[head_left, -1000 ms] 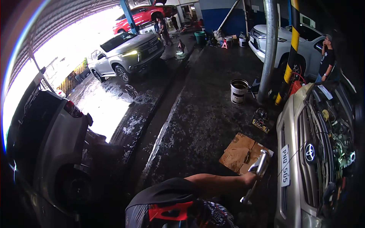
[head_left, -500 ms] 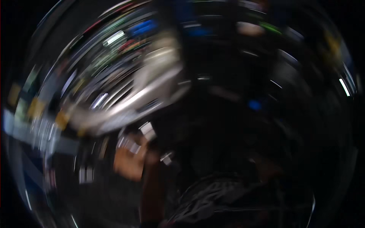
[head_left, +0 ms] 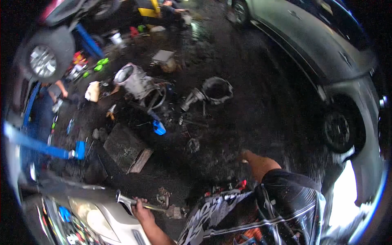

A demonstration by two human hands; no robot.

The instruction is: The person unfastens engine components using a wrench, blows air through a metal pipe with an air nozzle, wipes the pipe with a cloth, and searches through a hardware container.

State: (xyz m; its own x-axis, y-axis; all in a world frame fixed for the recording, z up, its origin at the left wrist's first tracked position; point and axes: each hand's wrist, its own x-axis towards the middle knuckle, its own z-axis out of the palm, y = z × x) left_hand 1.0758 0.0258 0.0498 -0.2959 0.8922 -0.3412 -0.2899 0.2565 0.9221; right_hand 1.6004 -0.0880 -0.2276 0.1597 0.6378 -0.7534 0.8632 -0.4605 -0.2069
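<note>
At the lower left my left hand point(head_left: 142, 212) is closed around a bent metal pipe point(head_left: 156, 208) with a wide flanged end. The pipe lies roughly level, beside the front of a light-coloured car point(head_left: 118, 220). My right hand point(head_left: 246, 157) is held out over the dark floor, right of centre. It is small and dim, and its fingers cannot be made out. Nothing is seen in it.
A dark block point(head_left: 125, 148) lies on the floor, with a blue object point(head_left: 159, 127) beyond it. A whitish drum point(head_left: 136, 83) and a black tub point(head_left: 217, 90) stand farther off. A grey car point(head_left: 310, 45) is at right. Another person's arm point(head_left: 62, 87) shows at far left.
The earlier frame is badly smeared by a quick swing of the view. Now the floor, the cars and both my hands show more clearly. What my hands did between cannot be told.
</note>
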